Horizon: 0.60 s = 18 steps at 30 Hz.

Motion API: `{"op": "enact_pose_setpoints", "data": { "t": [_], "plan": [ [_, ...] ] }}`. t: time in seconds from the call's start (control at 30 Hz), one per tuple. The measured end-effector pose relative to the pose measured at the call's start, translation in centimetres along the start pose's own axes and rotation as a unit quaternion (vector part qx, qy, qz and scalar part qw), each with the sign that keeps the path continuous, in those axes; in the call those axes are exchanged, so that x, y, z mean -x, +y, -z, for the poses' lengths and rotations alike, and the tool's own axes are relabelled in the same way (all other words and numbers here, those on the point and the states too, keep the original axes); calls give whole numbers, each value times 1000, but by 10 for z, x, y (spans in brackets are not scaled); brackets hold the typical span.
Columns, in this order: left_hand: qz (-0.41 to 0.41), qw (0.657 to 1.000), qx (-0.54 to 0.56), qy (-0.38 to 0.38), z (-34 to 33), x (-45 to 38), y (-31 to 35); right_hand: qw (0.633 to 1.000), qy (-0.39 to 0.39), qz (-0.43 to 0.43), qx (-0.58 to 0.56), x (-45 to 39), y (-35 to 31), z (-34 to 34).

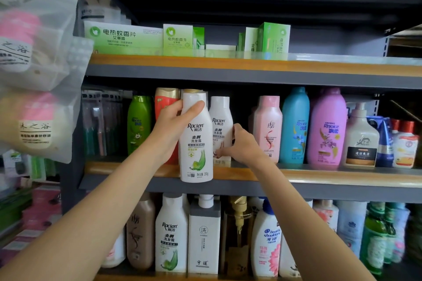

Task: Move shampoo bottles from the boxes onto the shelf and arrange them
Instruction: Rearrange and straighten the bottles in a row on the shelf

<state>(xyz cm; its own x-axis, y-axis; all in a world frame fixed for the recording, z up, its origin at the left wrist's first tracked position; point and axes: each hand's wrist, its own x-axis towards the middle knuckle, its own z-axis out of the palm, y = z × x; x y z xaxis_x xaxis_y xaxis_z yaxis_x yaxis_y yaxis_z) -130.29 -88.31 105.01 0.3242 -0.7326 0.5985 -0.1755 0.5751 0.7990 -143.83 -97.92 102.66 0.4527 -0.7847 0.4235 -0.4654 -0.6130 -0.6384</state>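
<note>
- Left hand (173, 125): wrapped round the upper body of a white Raclen bottle with the green leaf (196, 137), thumb across the front below the cap, the other fingers behind and out of sight. The bottle is upright and held in front of the middle shelf lip (319, 174); its base hangs below the lip line, not yet on the board.
- Right hand (239, 143): fingers pinching the lower side of a second white Raclen bottle (220, 128), which stands on the middle shelf just behind and to the right of the held one.
- Step in hand, as judged: seating the held bottle beside its twin. Lift the base clear of the lip, keep the label forward, set it flush with the neighbour; the right hand can steady or shift the standing bottle to open a slot.
- Neighbours: red bottle (164, 107) largely covered by the left hand; green bottle (139, 123) further left; pink bottle (268, 125) across a gap to the right.
- Hidden or unclear: no supply boxes in view; depth behind the front row is dark; whether the right fingers fully grip or only touch cannot be told; the hanging packets (34, 75) at left are blurred.
</note>
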Motion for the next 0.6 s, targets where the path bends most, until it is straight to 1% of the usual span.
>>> {"op": "enact_pose_setpoints", "data": {
  "t": [0.1, 0.3, 0.33, 0.37, 0.4, 0.43, 0.47, 0.5, 0.53, 0.57, 0.6],
  "plan": [
    [-2, 1000, -6, -3, 1, -1, 1, 1000, -7, 0, -3, -4, 2, -1],
    [-12, 1000, -11, 0, -5, -7, 3, 999, -14, -29, 37, -15, 2, -5],
    [-14, 1000, -11, 1, -8, -9, 3, 999, -2, -25, 46, -15, 4, -5],
    [-16, 1000, -12, 2, -11, -10, 4, 998, 34, -15, 52, -13, 6, -3],
    [-18, 1000, -14, 4, -13, -11, 5, 995, 92, 1, 33, -10, 5, 1],
    [-22, 1000, -16, 6, -16, -12, 6, 990, 137, 14, -29, -5, 2, 7],
    [-27, 999, -20, 7, -19, -13, 7, 982, 142, 23, -125, 1, -2, 15],
    [-32, 999, -21, 7, -22, -15, 8, 971, 100, 35, -214, 5, -7, 23],
    [-37, 999, -22, 10, -26, -17, 8, 965, 33, 49, -254, 11, -12, 29],
    [-40, 999, -24, 14, -30, -18, 9, 969, -25, 73, -236, 16, -16, 33],
    [-44, 998, -30, 20, -35, -18, 10, 974, -59, 98, -194, 19, -18, 34]
  ]
}}
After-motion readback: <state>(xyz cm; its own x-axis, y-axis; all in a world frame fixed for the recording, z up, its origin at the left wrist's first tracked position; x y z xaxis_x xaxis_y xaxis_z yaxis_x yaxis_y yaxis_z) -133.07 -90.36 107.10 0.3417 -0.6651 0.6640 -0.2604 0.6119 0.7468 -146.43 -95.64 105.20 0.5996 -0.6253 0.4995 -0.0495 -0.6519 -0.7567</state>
